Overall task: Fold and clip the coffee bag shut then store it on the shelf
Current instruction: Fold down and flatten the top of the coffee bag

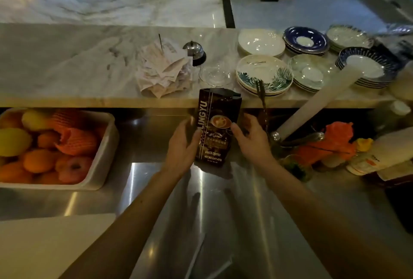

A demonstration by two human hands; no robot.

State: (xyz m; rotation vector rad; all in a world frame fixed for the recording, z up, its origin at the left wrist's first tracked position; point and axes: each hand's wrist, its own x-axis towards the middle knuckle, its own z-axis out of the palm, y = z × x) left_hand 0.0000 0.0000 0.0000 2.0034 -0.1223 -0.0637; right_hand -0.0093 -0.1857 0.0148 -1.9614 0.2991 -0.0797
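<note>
I am holding the coffee bag (213, 126) upright on the steel counter (156, 189), near the middle of the scene, with my left hand (182, 146) gripping its left edge and my right hand (252, 140) pressing its fingers against the right edge. The bag's top is standing unfolded, reaching up in front of the marble ledge (67, 61), where a pile of receipts (164, 68), a call bell (194, 51) and stacked plates (264, 73) are sitting on the far side. A tray of fruit (44, 144) is resting at the left.
</note>
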